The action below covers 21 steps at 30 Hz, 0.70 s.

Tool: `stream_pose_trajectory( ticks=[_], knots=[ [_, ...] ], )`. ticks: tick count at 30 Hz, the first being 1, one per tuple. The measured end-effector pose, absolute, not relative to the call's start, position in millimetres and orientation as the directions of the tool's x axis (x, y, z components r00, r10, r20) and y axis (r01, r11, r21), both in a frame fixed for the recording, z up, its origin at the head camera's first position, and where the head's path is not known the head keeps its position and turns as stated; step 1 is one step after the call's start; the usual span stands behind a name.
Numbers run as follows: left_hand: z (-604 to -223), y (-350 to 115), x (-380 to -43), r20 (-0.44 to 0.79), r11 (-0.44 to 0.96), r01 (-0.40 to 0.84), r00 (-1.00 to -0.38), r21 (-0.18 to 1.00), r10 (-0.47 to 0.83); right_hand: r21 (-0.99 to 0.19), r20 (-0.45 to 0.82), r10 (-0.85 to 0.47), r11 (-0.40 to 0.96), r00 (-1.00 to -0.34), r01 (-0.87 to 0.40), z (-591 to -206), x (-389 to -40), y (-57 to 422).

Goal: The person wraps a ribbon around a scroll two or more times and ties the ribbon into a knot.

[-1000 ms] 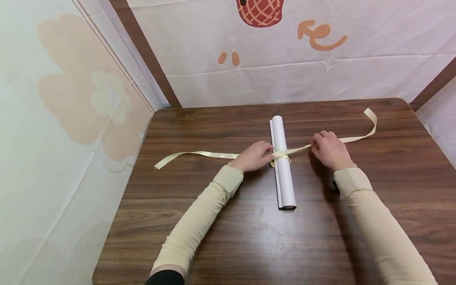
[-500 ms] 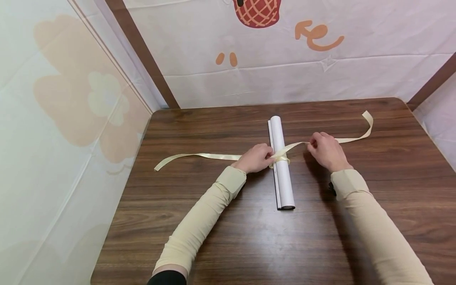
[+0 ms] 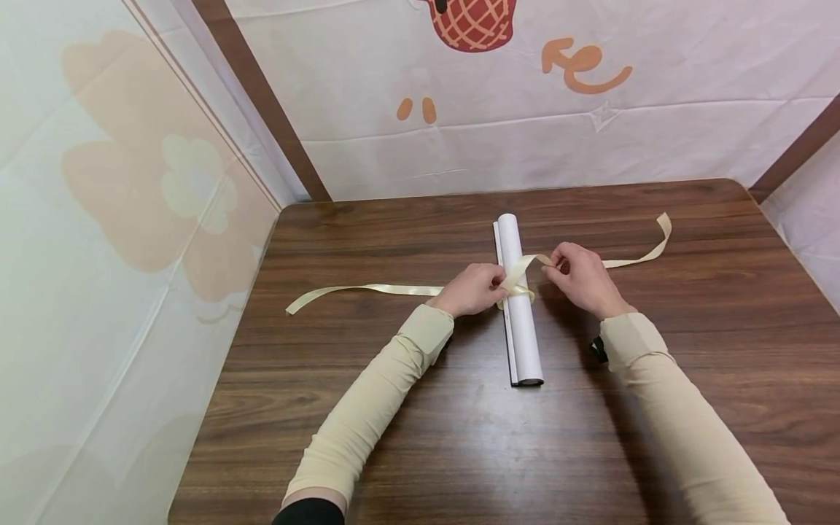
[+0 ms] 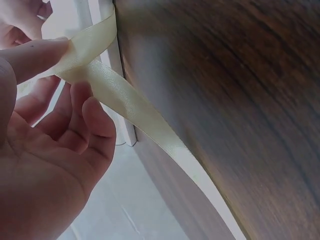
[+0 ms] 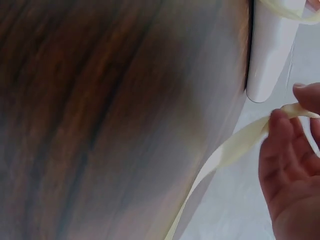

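A rolled white sheet lies lengthwise on the table, with a cream ribbon wrapped round its middle. My left hand is at the roll's left side. In the left wrist view its thumb and fingers pinch the ribbon where two strands cross. To the right of the roll, my right hand pinches the other length of ribbon, which arches slack between the hands. The right wrist view shows that ribbon running through the fingers, its tail trailing down. The fingertips hide part of the crossing.
The brown wood-grain table carries the roll and both ribbon tails. One tail stretches left, and the other curls up at the back right. A printed white cloth hangs behind the table, and another covers the left side.
My right hand has moved left toward the roll, and the ribbon between the hands has gone from nearly straight to a raised arch. The right tail has been drawn leftward; my left hand barely shifts.
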State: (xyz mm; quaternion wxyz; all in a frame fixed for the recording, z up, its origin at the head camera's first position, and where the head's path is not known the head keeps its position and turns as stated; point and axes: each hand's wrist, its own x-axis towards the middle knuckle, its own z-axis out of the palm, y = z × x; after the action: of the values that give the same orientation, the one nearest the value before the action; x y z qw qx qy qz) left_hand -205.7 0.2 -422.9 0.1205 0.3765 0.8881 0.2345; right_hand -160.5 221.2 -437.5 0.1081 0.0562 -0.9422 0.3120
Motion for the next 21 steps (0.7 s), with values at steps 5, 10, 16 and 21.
stream_pose_trajectory(
  ticks=[5,10,16,21],
  knots=[
    [-423.0,-0.9,-206.6,-0.025,0.601,0.618,-0.686,0.507,0.727,-0.548,0.287,-0.071,0.806,-0.955,-0.224,-435.6,-160.8,216.8],
    [-422.9,-0.5,-206.6,-0.021,0.599,0.615,-0.689,0.513,0.725,-0.545,0.268,-0.078,0.809,-0.960,-0.219,-436.6,-162.2,212.7],
    [-424.1,1.7,-206.9,-0.032,0.601,0.608,-0.688,0.519,0.725,-0.616,0.225,-0.096,0.757,-0.969,-0.218,-439.3,-163.3,207.4],
    [-422.2,2.1,-206.5,-0.040,0.604,0.605,-0.689,0.519,0.724,-0.670,0.222,-0.141,0.697,-0.965,-0.256,-440.7,-163.7,204.2]
  ],
)
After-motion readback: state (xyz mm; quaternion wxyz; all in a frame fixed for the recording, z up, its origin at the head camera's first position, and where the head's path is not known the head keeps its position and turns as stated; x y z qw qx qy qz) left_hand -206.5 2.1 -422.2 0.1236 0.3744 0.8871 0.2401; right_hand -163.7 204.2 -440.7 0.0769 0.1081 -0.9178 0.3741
